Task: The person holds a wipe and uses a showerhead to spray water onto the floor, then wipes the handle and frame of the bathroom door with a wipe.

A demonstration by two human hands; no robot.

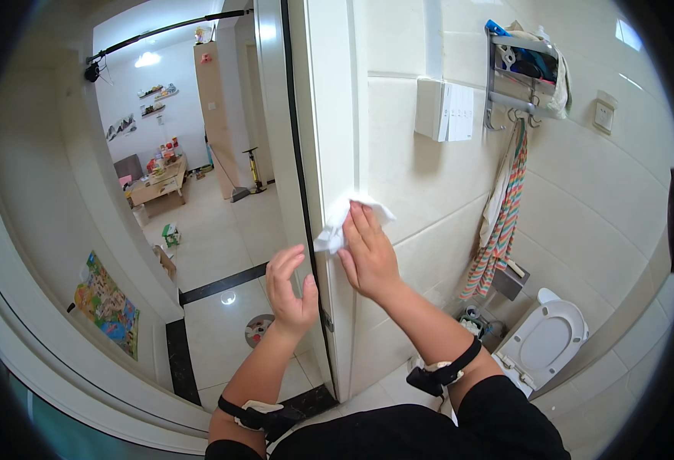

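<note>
My right hand (370,253) lies with its fingers flat over a white tissue or cloth (378,211), pressed against the white door frame (337,167). The cloth spreads out past the fingertips on both sides. My left hand (292,290) is raised just left of the frame's edge, fingers slightly curled and thumb apart, with nothing in it. Black straps with small devices are around both forearms.
On the right, a metal rack (512,103) holds a striped towel (503,218) above a toilet (549,339). A white box (445,109) is on the tiled wall. Through the doorway are a dark threshold (222,284) and a low table (158,183).
</note>
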